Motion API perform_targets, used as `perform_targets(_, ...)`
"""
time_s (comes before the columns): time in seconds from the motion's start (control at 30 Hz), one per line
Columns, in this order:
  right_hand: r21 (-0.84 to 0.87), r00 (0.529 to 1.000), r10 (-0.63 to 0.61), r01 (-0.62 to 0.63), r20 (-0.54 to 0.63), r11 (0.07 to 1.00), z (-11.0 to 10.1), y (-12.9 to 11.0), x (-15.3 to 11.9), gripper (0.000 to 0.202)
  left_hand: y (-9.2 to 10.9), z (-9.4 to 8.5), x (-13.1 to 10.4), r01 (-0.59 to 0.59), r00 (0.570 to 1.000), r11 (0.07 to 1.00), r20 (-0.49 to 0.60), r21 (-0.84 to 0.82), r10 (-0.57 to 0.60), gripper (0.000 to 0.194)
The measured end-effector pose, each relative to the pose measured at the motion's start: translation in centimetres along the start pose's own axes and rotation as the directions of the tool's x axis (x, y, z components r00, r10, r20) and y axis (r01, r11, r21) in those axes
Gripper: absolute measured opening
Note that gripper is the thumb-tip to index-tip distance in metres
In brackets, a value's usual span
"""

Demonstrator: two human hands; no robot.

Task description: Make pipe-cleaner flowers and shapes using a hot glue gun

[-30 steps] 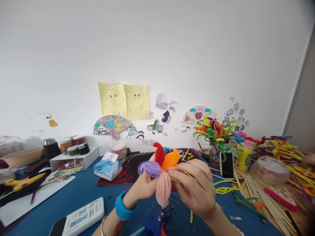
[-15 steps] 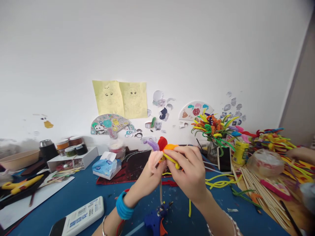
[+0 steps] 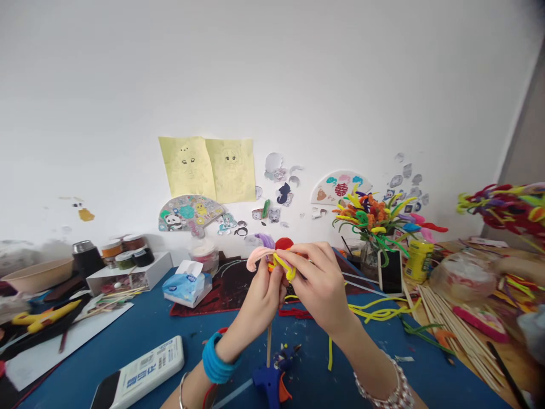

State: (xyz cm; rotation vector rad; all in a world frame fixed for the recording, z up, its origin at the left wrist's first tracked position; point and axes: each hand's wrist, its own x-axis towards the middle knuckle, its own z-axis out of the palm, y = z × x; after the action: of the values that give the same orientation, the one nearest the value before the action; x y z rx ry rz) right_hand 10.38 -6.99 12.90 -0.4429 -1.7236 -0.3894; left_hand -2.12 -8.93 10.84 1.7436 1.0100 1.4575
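Note:
Both hands meet at a pipe-cleaner flower with pink (image 3: 259,256), purple (image 3: 264,240), red (image 3: 283,243) and yellow (image 3: 284,263) petals. My left hand (image 3: 261,298) is closed around its base, and a wooden stick (image 3: 269,343) runs down below that hand. At the yellow petal, my right hand (image 3: 321,284) pinches with thumb and fingertips; its palm side is hidden. Below them a blue glue gun (image 3: 267,382) with an orange trigger rests on the blue table mat (image 3: 221,349).
Yellow pipe cleaners (image 3: 374,311) and wooden sticks (image 3: 455,335) lie to the right. A vase of pipe-cleaner flowers (image 3: 372,218), a phone (image 3: 390,271) and a yellow can (image 3: 419,260) stand behind. Leftward are a tissue pack (image 3: 187,287) and a white box-shaped item (image 3: 147,369).
The flower has turned in my hands, its pink petal now stretching left. At far right, the pipe-cleaner bundle has risen off the table, and the other person's hand is out of view.

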Motion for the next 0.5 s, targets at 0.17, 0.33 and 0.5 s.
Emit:
perform_targets(0.17,-0.042,0.996,-0.077,0.075,-0.04,0.996,0.2,0.0,-1.2,0.032,-0.6,-0.2,0.1,-0.114,0.989,0.98,-0.074,0.165,0.127,0.033)
perform_targets(0.33,-0.17,0.971,-0.219,0.2,-0.098,0.965,0.4,0.0,-2.3,0.037,-1.4,-0.8,0.4,-0.247,0.947,0.908,-0.115,0.337,0.3,0.028)
perform_targets(0.5,-0.261,0.909,-0.384,0.335,-0.162,0.905,0.6,0.4,-4.2,0.027,-1.4,-1.2,0.0,-0.395,0.868,0.717,-0.022,0.574,0.496,0.02)
